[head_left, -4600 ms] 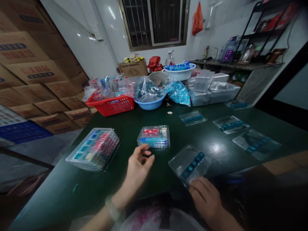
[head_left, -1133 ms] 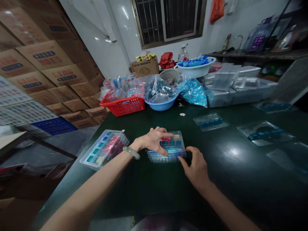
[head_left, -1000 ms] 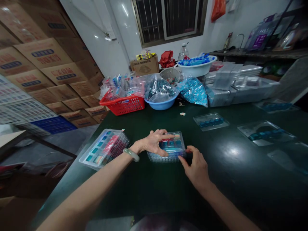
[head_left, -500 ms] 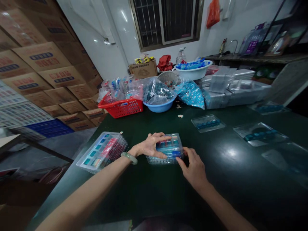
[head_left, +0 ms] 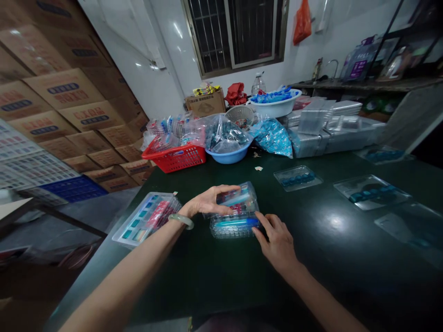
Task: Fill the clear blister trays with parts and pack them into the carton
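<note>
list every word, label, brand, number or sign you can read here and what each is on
No text reads with certainty.
Stacked cartons: large red letters and dark blue ovals, too blurred to quote.
Small carton at the back: dark print, too small.
Purple label on the jug: pale marks, too blurred.
Yellow packets: too small.
Clear box at the left hand: no text can be made out.

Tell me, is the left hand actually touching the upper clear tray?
Touching. The head view shows the left hand spread across one side of the upper clear tray, thumb and forefinger overlapping the plastic with no gap visible.
</note>
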Tool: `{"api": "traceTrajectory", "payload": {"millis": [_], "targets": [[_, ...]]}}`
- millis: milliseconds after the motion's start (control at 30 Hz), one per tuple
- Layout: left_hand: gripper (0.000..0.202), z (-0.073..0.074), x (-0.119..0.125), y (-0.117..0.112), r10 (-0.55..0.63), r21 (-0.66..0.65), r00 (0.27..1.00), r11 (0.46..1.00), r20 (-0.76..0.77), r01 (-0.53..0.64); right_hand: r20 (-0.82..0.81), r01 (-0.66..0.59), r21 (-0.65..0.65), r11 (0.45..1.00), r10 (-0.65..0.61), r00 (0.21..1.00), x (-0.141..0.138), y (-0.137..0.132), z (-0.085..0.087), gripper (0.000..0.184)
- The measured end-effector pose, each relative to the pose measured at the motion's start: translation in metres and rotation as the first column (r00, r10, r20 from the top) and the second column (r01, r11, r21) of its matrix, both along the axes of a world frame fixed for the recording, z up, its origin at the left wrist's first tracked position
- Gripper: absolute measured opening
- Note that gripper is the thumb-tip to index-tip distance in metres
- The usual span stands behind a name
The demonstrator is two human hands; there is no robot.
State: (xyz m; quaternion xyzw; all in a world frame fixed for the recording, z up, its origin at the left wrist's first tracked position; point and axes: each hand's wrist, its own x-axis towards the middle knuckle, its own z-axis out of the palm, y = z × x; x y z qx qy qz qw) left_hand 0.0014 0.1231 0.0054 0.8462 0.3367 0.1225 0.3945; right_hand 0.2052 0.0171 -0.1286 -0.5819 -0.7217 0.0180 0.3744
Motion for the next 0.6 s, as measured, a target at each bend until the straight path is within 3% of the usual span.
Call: {"api": "traceTrajectory", "payload": {"millis": [100, 167, 267, 333, 400, 467, 533, 600], "targets": [[0.073, 0.013, -0.005, -0.004, 0.085, -0.057, 0.990, 0.995, 0.112, -0.079, 0.023, -0.004, 0.029, 1.000, 0.003, 1.000, 0.001, -0.001, -0.003, 0.038], [0.072, 0.030, -0.017, -0.014, 0.143, -0.062, 0.980, 0.989, 0.134, -0.136, 0.036, -0.001, 0.046, 0.999, -0.001, 0.999, 0.003, -0.002, -0.006, 0.039], [0.071, 0.064, -0.050, -0.036, 0.255, 0.007, 0.961, 0.966, 0.106, -0.258, 0.042, 0.022, 0.066, 0.998, -0.025, 0.999, 0.007, 0.000, -0.013, 0.045], [0.071, 0.084, -0.083, -0.052, 0.408, 0.088, 0.911, 0.907, 0.068, -0.413, 0.016, 0.051, 0.074, 0.996, -0.053, 0.998, 0.010, 0.003, -0.019, 0.052], [0.071, 0.095, -0.119, -0.068, 0.579, 0.070, 0.812, 0.809, 0.070, -0.583, -0.025, 0.080, 0.089, 0.993, -0.078, 0.997, 0.012, 0.006, -0.023, 0.057], [0.064, 0.096, -0.152, -0.083, 0.705, -0.149, 0.689, 0.709, 0.165, -0.690, -0.067, 0.094, 0.136, 0.986, -0.086, 0.994, 0.014, 0.009, -0.022, 0.058], [0.051, 0.088, -0.175, -0.096, 0.795, -0.472, 0.510, 0.606, 0.330, -0.640, -0.097, 0.098, 0.195, 0.976, -0.080, 0.992, 0.011, 0.011, -0.012, 0.055], [0.039, 0.077, -0.182, -0.108, 0.836, -0.680, 0.313, 0.548, 0.450, -0.487, -0.143, 0.094, 0.225, 0.970, -0.062, 0.988, 0.001, 0.012, 0.008, 0.048]]}}
